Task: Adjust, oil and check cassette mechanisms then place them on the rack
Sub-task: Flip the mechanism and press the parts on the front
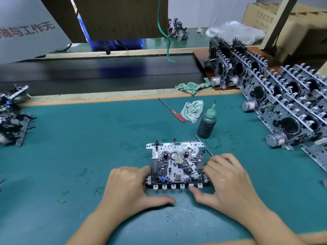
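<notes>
Flat perforated-metal cassette mechanism (177,165) on teal mat (88,138), hands — left (131,186), right (228,179) — curled, gripping its sides

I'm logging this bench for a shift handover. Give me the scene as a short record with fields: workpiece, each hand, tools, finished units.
workpiece: metal cassette mechanism with black parts, flat on the green bench mat
left hand: left hand grips the mechanism's left edge
right hand: right hand grips its right edge, holding a thin metal probe
tools: dark oil bottle with green nozzle upright behind the mechanism; red-handled screwdriver beside a white-green rag
finished units: rows of mechanisms standing upright on the right
</notes>
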`<state>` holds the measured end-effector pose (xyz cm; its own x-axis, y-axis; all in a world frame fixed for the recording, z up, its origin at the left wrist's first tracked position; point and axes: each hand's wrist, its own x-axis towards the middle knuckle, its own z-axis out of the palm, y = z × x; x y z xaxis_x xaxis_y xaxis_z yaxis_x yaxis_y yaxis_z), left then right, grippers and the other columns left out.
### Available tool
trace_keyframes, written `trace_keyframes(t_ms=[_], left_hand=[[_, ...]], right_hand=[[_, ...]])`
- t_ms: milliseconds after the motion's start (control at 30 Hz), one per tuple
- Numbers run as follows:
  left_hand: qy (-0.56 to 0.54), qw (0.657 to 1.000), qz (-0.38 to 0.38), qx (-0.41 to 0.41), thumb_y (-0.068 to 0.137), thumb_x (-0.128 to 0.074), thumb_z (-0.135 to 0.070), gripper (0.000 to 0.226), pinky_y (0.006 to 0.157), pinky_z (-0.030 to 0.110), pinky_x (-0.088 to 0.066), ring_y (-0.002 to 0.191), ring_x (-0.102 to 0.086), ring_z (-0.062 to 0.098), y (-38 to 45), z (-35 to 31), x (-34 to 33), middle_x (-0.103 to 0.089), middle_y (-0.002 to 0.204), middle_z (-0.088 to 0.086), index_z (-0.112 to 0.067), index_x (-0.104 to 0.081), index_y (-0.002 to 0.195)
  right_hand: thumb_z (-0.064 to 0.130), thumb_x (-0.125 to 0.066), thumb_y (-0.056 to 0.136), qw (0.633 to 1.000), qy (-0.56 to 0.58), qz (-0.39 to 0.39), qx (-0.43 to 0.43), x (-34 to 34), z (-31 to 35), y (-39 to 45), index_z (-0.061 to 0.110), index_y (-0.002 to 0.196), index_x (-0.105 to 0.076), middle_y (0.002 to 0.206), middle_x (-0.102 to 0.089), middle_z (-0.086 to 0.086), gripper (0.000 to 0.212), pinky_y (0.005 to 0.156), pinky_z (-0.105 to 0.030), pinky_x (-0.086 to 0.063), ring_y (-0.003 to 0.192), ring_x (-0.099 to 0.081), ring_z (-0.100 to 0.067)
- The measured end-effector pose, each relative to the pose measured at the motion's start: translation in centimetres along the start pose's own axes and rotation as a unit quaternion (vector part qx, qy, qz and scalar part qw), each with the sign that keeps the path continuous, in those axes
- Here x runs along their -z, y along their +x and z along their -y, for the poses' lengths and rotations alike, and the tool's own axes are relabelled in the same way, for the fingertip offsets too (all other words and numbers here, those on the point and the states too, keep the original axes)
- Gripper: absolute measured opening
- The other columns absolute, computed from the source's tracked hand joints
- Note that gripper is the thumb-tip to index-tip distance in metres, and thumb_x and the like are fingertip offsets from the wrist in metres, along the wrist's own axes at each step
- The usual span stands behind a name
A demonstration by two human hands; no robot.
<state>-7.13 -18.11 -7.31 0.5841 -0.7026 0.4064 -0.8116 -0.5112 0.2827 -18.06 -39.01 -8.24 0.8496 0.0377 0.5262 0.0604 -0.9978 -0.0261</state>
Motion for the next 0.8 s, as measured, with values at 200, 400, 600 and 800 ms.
trace_keyframes(t_ms=[200,400,600,800], left_hand=[[-0.018,0.999,0.040,-0.020,0.055,-0.057,-0.081,0.068,0.035,0.022,-0.039,0.033,-0.041,0.016,-0.6,0.2,-0.3,-0.037,0.037,-0.006,-0.015,-0.041,0.050],[-0.042,0.999,0.024,0.010,0.057,-0.053,-0.079,0.059,0.037,0.020,-0.031,0.035,-0.039,0.011,-0.4,-0.1,0.0,-0.037,0.037,-0.008,-0.026,-0.029,0.057],[-0.098,0.991,-0.079,0.056,0.086,-0.028,-0.076,0.056,0.045,0.026,-0.024,0.043,-0.031,0.017,0.1,-0.9,1.5,-0.027,0.040,-0.005,-0.031,-0.030,0.052],[-0.241,0.936,-0.104,0.234,0.078,-0.040,-0.072,0.071,0.045,0.024,-0.020,0.041,-0.022,0.013,1.3,-1.9,2.0,-0.026,0.037,-0.004,-0.008,-0.036,0.047]], right_hand=[[0.064,-0.057,0.070,0.999,-0.016,-0.024,-0.029,0.0,0.4,0.0,0.012,0.050,-0.048,0.051,-0.046,0.001,0.057,0.071,-0.034,-0.035,0.055,-0.050,-0.022],[0.055,-0.058,0.076,0.999,0.038,0.025,0.010,0.2,-0.3,0.1,0.011,0.056,-0.052,0.059,-0.052,0.001,0.048,0.070,-0.034,-0.041,0.061,-0.051,-0.022],[0.053,-0.058,0.077,0.928,0.332,0.120,-0.117,1.5,-0.2,1.2,0.024,0.058,-0.041,0.060,-0.040,0.006,0.038,0.061,-0.024,-0.031,0.064,-0.036,-0.007],[0.063,-0.052,0.073,0.783,0.537,0.138,-0.283,2.5,1.0,3.5,0.018,0.043,-0.057,0.046,-0.050,-0.006,0.055,0.052,-0.022,-0.035,0.047,-0.046,-0.011]])
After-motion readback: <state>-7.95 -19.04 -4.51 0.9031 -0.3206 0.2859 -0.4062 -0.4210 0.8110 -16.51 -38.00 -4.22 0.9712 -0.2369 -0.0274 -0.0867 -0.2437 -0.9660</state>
